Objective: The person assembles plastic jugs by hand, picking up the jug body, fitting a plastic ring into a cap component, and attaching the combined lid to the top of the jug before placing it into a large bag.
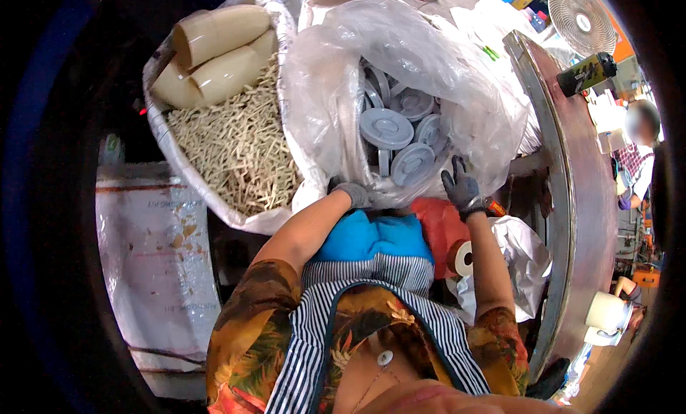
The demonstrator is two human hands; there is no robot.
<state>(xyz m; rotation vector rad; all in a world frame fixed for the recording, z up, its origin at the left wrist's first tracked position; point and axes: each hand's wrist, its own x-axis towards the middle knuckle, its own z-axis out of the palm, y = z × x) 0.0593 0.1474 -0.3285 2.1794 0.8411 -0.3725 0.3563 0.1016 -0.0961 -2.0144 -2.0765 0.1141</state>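
A large clear plastic bag stands open in front of me, holding several round grey plastic lids. My left hand, in a grey glove, is closed on the bag's near edge at the left, its fingertips partly hidden. At the near right side of the bag is my right hand, also gloved; its fingers are stretched out and apart, close to the plastic, with nothing in them.
To the left, a white sack holds short beige plastic pieces and large cream curved parts. A metal-edged table runs along the right, bearing a dark bottle. Beyond are a fan and another person.
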